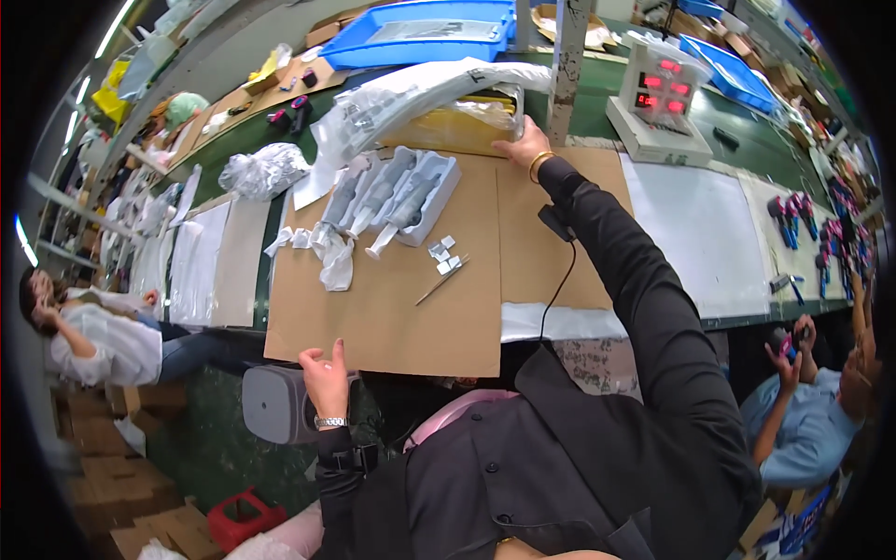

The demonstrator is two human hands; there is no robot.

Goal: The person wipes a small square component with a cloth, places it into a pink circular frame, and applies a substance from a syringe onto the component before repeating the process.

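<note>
My right hand [525, 144] reaches to the far side of the table, its fingers round the right end of a yellow bin [448, 129]. Clear plastic bags [401, 93] lie across the bin's top. My left hand [325, 381] is at the near edge of a brown cardboard sheet [392, 322], thumb raised, fingers loosely bent, with nothing visible in it. Between the hands a pale moulded tray [439, 182] holds long, syringe-like pieces [378, 201]. Beside it are crumpled white tissues [334, 257], small whitish squares [445, 252] and thin metal tweezers [442, 281].
A digital instrument [661, 103] with red displays stands at the far right, behind a metal post [567, 75]. A blue tray [420, 33] is at the back. Crumpled plastic [264, 170] lies left. A black cable [563, 289] hangs under my right arm. People sit at both sides.
</note>
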